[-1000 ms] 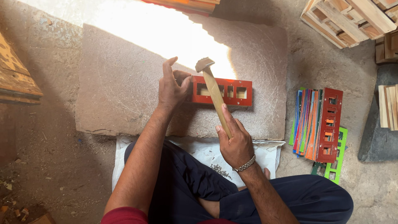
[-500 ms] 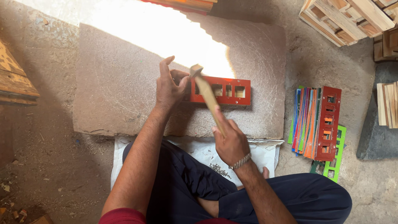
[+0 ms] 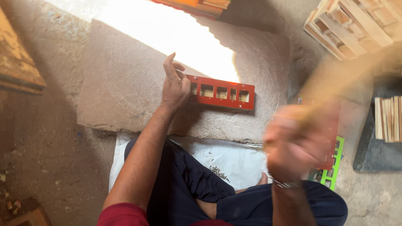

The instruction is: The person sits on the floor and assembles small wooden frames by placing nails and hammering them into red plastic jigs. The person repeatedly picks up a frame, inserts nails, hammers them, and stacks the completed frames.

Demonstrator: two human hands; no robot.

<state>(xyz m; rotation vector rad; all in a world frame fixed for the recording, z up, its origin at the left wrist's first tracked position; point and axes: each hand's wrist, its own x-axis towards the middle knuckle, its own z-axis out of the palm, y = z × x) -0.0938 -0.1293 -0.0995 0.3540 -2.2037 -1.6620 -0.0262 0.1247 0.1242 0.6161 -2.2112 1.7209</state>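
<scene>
**Hammer raised off red frame; left hand steadies frame on slab**

Status: seated person, cross-legged on a white cloth [image 3: 234,161] on the floor, facing a flat stone slab [image 3: 125,96].

Workpiece: red wooden frame [image 3: 222,92] w/ a row of rectangular cut-outs lies flat on the slab, far-centre, just below the sunlit patch. Position unchanged vs. a sec ago.

Left hand [image 3: 175,86]: at the frame's left end, fingers curled, pinching at the end piece. What is pinched is too small to tell. Grip closed there, thumb side up.

Right hand [image 3: 293,142]: heavily blurred, now to the near right, well apart from the frame. Half a sec ago the hammer head was down at the frame's left end; now the wooden hammer handle [image 3: 335,88] streaks up and right. Grip appears clamped on the handle; head not discernible.

Reading: change = hammer lifted clear after a blow; judged mid-swing in a run of strikes at the left end.

Surrounds: stack of coloured frames [image 3: 333,167], red and green, on floor right; bare wooden slats [image 3: 387,119] far right; pale wooden crates [image 3: 356,25] top right.
</scene>
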